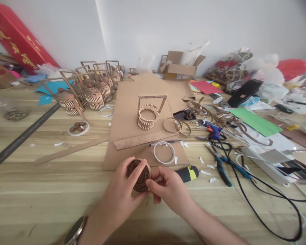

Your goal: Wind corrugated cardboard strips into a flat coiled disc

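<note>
A round, dark brown coil of corrugated cardboard (140, 177) is gripped by my left hand (129, 182), whose fingers wrap over its top and side. My right hand (165, 183) pinches at the coil's right edge with thumb and fingertips; what lies between them is mostly hidden. Just beyond the hands, a small striped basket (146, 123) with a square handle stands on a cardboard sheet (127, 102). A white ring (164, 152) and a long cardboard strip (135, 139) lie between the basket and my hands. Beside my right hand rests a black and yellow-green handle (188, 174).
Several lidded striped baskets (94, 97) stand at the back left, behind a white dish of brown balls (79, 128). To the right lie a blue glue gun (214, 131), pliers (220, 163), curled cardboard strips (206, 112) and looping black cables (244, 200). An open box (180, 69) stands at the wall.
</note>
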Tool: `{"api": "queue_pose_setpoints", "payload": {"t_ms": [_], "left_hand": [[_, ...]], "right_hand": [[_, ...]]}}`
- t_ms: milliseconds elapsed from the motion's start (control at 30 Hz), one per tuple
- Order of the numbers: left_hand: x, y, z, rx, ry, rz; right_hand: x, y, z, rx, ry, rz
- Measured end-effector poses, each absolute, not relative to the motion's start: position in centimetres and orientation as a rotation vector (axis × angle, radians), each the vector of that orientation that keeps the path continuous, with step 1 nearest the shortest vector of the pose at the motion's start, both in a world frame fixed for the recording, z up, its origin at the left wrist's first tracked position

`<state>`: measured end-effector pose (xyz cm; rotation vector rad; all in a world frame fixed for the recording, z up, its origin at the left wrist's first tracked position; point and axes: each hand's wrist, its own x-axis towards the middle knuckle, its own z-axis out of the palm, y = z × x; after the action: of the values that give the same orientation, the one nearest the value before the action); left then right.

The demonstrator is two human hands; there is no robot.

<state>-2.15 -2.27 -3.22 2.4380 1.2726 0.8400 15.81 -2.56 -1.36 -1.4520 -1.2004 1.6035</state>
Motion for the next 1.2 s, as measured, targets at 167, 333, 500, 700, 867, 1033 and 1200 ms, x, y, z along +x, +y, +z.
{"api": "queue_pose_setpoints", "payload": {"t_ms": [167,333,500,700,867,1033,1200], "left_hand": [[-2.0,-2.3,-2.8,2.365,1.233,0.839],[-2.5,-2.0,-2.1,2.266,1.213,0.885],[-2.8,-1.9,-1.3,2.194,1.193,0.841],[-2.7,-2.0,-1.3,2.152,1.077,0.745],[-2.7,-2.1,-0.6,2.185,0.989,0.62],[-2.8,-2.2,0.6,2.204,0.882,0.409],[-3.4,-1.6,0.6,1.961,0.599,0.286]], "right_hand": [[15.8,-3.1,-1.5,-1.458,-1.239,1.623],[18.2,-2.0,0.0,-1.328,-1.551,1.679],[22.5,1.1,-0.3,-1.612,-2.102,0.65],[23.6,2.3,-1.9,-1.595,-2.462,0.428],[23.9,1.7,-0.9,-1.409,-2.468,0.279],[24.4,0.9,0.4,-0.984,-2.351,0.662],[23.9,0.6,0.0,-0.823,-2.148,0.87]]}}
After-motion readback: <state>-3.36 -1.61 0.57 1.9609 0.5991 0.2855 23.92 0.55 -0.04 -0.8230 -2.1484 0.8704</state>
